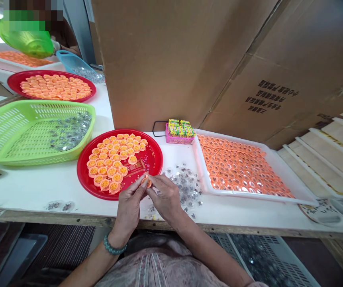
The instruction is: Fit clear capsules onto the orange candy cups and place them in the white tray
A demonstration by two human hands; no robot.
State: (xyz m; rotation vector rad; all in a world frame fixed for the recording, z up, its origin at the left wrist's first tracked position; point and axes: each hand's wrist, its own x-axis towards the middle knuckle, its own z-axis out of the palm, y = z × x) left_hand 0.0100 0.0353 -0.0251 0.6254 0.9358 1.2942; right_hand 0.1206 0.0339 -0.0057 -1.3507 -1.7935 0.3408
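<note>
My left hand [132, 200] and my right hand [165, 195] meet at the front edge of a red plate, both closed on one small round orange piece [146, 183]. Thumbs and fingertips pinch it from both sides and partly hide it. On the red plate [84, 181] lie several more orange pieces [108, 162] with yellow-orange middles. Right of my hands is a loose pile of small clear round covers [186, 185] with dark bits in them; some lie under my right hand. A white tray [204, 167] farther right holds rows of orange pieces under shiny clear covers.
A pink basket [179, 139] of yellow-green packets stands behind the pile. At left are a green basket [16, 159] with clear parts and a second red plate [14, 81]. Cardboard [171, 67] walls the back. White trays [332, 147] stack at right. Another person's arm [69, 40] shows top left.
</note>
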